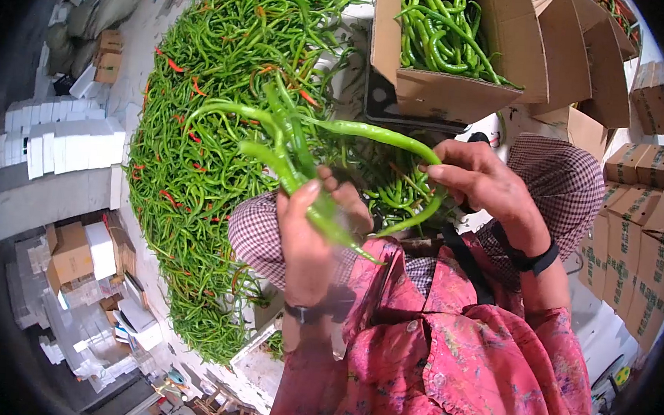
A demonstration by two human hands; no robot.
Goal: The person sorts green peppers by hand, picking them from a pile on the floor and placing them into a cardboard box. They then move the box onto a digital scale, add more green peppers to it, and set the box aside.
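We judge the sorting well short of done: the box (460, 97) holds some peppers (438, 43), a broad heap (214, 139) beside it is left to sort, and the left hand (306, 232) grips a bunch (274, 158) while the right hand (486, 179) pinches one long, curved pepper (374, 132).

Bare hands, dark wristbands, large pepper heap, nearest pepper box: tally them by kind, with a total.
Bare hands: 2 (left hand, right hand)
Dark wristbands: 2
Large heap of green and red peppers: 1
Brown cardboard box of green peppers: 1
Total: 6
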